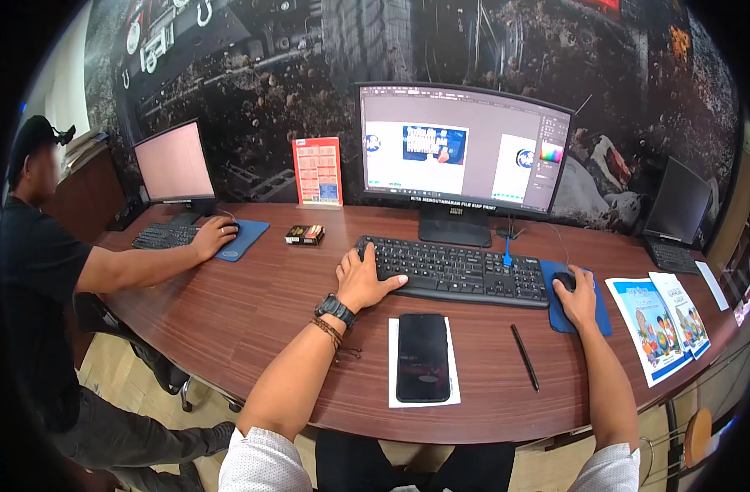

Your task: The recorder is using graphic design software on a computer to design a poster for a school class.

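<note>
My left hand (361, 280) rests over the left end of a black keyboard (453, 269), fingers apart and thumb stretched along its front edge. Around that wrist are a dark watch and a brown bracelet. On a blue mouse pad (601, 312), my right hand (581, 299) is wrapped round a black computer mouse (565, 281). Behind the keyboard, a large monitor (465, 148) displays a design program with a blue picture on a white page. A dark-screened phone (422, 358) lies on white paper (393, 385) in front of the keyboard, with a black pen (524, 357) to its right.
At the left, a co-worker (43, 238) has one hand on a second mouse, near another keyboard (166, 236) and monitor (174, 161). A small black box (305, 235) and a red-and-white calendar (318, 172) stand between. Colourful booklets (649, 328) lie at the right, before a dark monitor (678, 205).
</note>
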Action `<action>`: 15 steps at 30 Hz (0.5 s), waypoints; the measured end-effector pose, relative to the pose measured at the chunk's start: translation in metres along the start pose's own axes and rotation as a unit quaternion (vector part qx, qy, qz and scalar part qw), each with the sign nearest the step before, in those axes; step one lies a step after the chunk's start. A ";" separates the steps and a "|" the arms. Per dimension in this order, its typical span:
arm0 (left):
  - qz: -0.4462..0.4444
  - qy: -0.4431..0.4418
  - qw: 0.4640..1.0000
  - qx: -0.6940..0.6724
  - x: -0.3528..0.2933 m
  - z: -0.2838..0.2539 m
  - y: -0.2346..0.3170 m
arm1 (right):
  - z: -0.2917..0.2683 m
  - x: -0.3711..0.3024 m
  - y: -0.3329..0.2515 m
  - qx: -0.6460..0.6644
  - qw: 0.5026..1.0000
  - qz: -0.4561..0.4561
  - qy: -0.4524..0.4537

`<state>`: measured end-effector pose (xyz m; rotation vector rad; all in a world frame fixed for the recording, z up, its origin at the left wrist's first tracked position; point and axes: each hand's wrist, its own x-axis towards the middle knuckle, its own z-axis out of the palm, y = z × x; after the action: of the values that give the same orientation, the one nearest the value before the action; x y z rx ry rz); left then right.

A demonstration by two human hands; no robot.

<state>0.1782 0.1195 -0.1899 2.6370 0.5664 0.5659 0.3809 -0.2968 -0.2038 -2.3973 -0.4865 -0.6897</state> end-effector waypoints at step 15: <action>0.064 0.013 0.998 0.026 -0.014 -0.005 0.012 | -0.003 -0.002 0.002 0.047 0.997 -0.059 -0.010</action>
<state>0.1677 0.1048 -0.1844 2.7330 0.4278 0.6329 0.3791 -0.2998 -0.2039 -2.3046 -0.6585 -0.6778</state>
